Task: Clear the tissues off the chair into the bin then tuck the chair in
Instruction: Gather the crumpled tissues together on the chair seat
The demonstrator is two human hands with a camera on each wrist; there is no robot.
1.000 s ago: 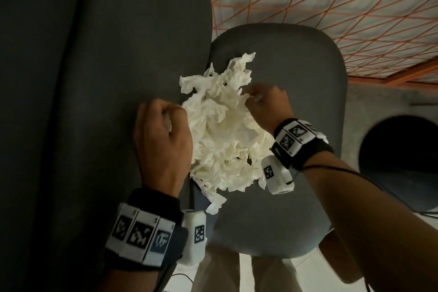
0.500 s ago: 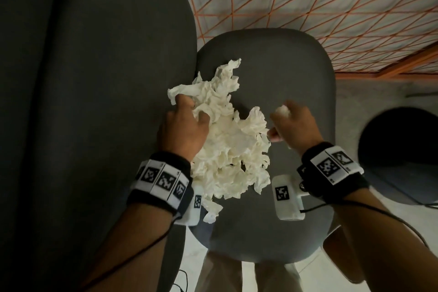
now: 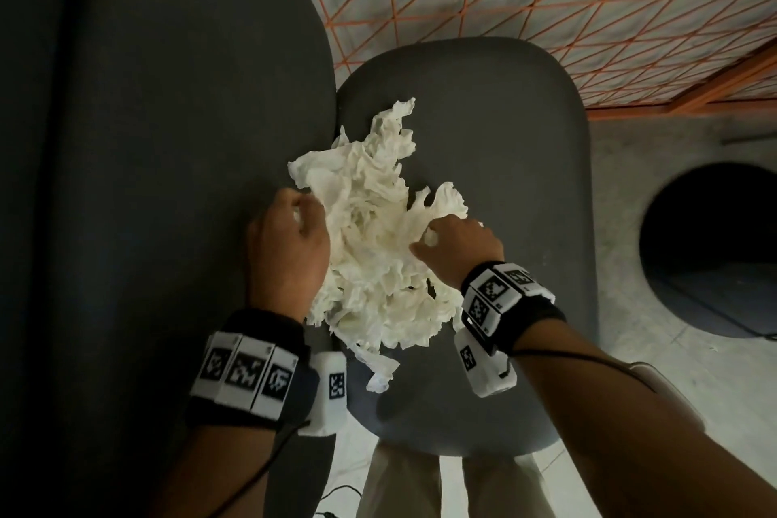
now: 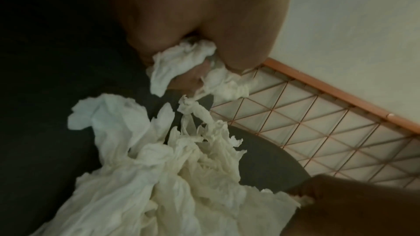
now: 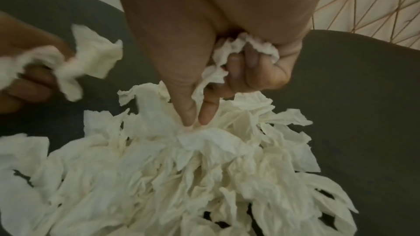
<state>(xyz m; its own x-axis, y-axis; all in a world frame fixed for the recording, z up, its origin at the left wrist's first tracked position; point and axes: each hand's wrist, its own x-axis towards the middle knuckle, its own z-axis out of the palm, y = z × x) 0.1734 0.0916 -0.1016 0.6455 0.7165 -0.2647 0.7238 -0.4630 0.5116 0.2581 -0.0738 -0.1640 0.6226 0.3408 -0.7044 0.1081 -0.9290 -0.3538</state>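
The crumpled tissues lie heaped mid-seat on the grey chair. The left hand, at nine o'clock, clutches tissue; the right hand, at three o'clock, pinches more.

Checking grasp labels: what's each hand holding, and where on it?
Left hand grips a wad at the tissue pile's left edge. Right hand has tissue balled in its curled fingers and pinches the pile's right side.
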